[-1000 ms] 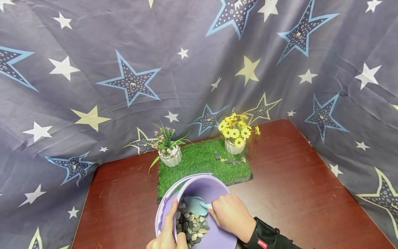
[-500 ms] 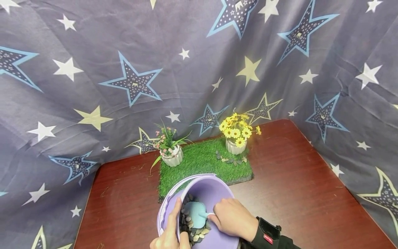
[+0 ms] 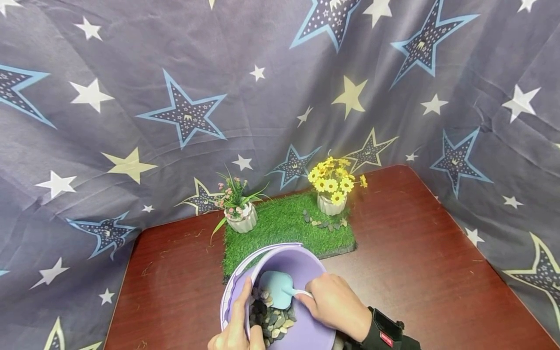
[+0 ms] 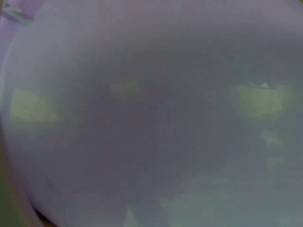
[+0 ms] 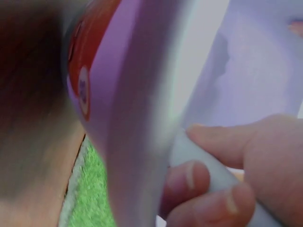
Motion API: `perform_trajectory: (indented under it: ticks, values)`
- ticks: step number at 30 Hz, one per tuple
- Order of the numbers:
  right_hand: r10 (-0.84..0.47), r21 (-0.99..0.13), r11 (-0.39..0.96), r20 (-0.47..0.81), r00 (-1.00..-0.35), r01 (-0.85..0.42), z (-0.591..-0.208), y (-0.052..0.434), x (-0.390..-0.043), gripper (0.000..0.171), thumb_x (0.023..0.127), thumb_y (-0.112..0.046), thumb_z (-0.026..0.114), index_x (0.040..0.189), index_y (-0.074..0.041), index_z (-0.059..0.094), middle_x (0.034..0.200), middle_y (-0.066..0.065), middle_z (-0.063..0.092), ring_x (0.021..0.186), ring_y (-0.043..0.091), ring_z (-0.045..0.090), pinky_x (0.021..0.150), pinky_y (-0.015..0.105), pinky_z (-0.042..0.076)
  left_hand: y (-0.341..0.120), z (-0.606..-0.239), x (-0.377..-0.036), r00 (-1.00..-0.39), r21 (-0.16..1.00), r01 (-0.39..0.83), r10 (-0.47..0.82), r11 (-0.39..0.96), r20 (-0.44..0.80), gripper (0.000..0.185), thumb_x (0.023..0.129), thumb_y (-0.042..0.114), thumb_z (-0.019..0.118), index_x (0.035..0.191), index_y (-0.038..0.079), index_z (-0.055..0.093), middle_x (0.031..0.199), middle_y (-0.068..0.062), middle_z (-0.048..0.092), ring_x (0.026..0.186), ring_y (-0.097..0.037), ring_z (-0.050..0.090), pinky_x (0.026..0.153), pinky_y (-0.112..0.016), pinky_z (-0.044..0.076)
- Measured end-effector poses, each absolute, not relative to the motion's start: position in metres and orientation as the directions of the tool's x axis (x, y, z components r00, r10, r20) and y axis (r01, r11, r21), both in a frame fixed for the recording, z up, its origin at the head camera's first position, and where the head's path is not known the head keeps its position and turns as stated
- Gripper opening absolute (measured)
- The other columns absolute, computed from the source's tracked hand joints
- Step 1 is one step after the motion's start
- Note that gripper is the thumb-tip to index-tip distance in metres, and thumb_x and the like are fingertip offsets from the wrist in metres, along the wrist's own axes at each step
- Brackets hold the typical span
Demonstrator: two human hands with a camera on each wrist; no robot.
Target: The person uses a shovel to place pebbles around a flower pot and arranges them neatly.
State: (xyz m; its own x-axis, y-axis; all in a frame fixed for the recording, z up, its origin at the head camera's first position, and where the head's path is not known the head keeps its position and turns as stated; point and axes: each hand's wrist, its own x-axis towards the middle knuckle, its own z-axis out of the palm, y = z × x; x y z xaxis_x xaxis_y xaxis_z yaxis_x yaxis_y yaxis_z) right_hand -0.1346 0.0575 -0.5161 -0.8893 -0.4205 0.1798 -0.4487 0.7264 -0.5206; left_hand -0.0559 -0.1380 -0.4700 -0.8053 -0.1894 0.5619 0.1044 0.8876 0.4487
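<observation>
Right hand [image 3: 339, 306] has the scoop [image 3: 275, 290] by its handle, thumb on one side and fingers curled on the other, as the right wrist view confirms! The blade is inside the bucket [image 3: 299, 260], up against the stones [image 3: 277, 321], and there's no telling from here whether it carries any. Over on the other side, the left hand [image 3: 234, 335] holds the bucket's rim, index finger outside the wall, thumb inside. This looks like the scooping step: gathering stones into the blade. The next move, I'd judge, calls for working the blade's edge under the pile, then levelling it, with that left hand keeping the bucket steady. Beyond the bucket on the worktop [image 3: 420, 253], the turf [image 3: 284, 231] carries two potted plants [image 3: 243, 219] and a short line of pebbles [image 3: 323, 224] by the yellow-flowered one.
</observation>
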Motion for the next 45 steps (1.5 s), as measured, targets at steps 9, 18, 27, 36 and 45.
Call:
perform_trajectory:
  ticks: [9,18,27,36,45]
  values:
    - [-0.379,-0.558,0.715,0.196,-0.905,-0.42,-0.514,0.06,-0.136,0.036,0.091,-0.035,0.076,0.06,-0.026,0.06,0.055,-0.018,0.05,0.053,-0.003,0.044,0.052,0.021,0.039,-0.14,-0.469,-0.055,-0.798,0.449,0.126,-0.178,0.885,0.575,0.087,0.06,0.002,0.065,0.143,0.029,0.064,0.062,-0.007,0.068,0.048,0.002,0.014,0.037,-0.016,0.018]
    - [-0.349,-0.662,0.662,0.145,-0.926,-0.353,-0.511,0.063,-0.137,0.042,0.096,-0.039,0.071,0.058,-0.026,0.057,0.053,-0.019,0.047,0.05,-0.005,0.043,0.053,0.018,0.038,-0.139,-0.468,-0.056,-0.805,0.465,0.088,-0.212,0.881,0.554,0.086,0.06,0.003,0.066,0.141,0.03,0.065,0.063,-0.007,0.069,0.048,-0.001,0.015,0.037,-0.018,0.018]
    - [-0.415,-0.696,0.632,0.07,-0.907,-0.342,-0.499,0.071,-0.141,0.04,0.102,-0.042,0.06,0.068,-0.021,0.066,0.059,-0.019,0.05,0.057,-0.002,0.047,0.059,0.022,0.041,-0.152,-0.466,-0.061,-0.813,0.536,0.011,-0.304,0.844,0.497,0.085,0.06,0.001,0.065,0.141,0.029,0.065,0.063,-0.015,0.068,0.048,-0.009,0.027,0.04,-0.023,0.023]
    - [-0.432,-0.692,0.617,0.1,-0.896,-0.374,-0.476,0.085,-0.142,0.038,0.105,-0.041,0.056,0.074,-0.021,0.067,0.063,-0.019,0.049,0.059,-0.004,0.044,0.058,0.021,0.04,-0.186,-0.463,-0.067,-0.838,0.706,-0.177,-0.481,0.686,0.257,0.083,0.068,-0.005,0.064,0.143,0.032,0.063,0.1,-0.026,0.076,0.067,-0.008,0.06,0.055,-0.013,0.042]
    - [-0.343,-0.598,0.729,0.1,-0.934,-0.332,-0.457,0.109,-0.158,0.04,0.104,-0.04,0.057,0.066,-0.027,0.056,0.058,-0.016,0.037,0.052,-0.001,0.033,0.054,0.022,0.031,-0.273,-0.516,-0.077,-0.868,0.944,-0.287,-0.462,0.162,-0.184,0.098,0.068,-0.02,0.045,0.155,0.026,0.043,0.122,-0.012,0.074,0.077,0.0,0.069,0.061,-0.028,0.061]
